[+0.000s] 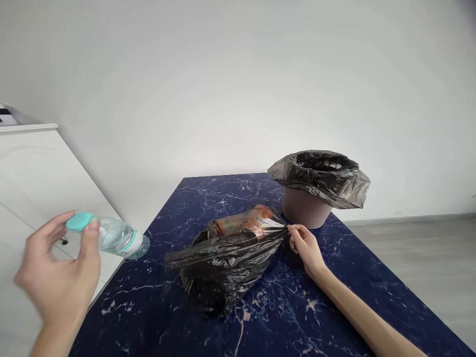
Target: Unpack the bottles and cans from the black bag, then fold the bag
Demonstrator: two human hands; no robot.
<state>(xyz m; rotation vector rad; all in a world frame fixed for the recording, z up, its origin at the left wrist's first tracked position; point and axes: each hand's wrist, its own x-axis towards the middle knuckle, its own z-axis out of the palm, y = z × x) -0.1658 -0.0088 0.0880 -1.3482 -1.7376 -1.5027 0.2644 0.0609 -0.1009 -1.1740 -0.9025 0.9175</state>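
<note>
The left hand [61, 270] is pinching the teal cap [80, 221] of a clear bottle [117, 237], with the thumb on one side and fingers on the other. The bottle is tipping over, its long side pointing from the cap to about 4 o'clock. A black bag [234, 265] is lying on the blue table [148, 317], between 3 and 4 o'clock from the bottle's bottom, not touching it. The right hand [308, 250] is the nearer one to the bag: its thumb and finger are squeezing the bunched-up tip. From those fingers, the bag is stretching toward 8 o'clock. A brown and red thing [243, 223] is showing through. A bin [303, 208] is standing at 1 o'clock from the right hand.
</note>
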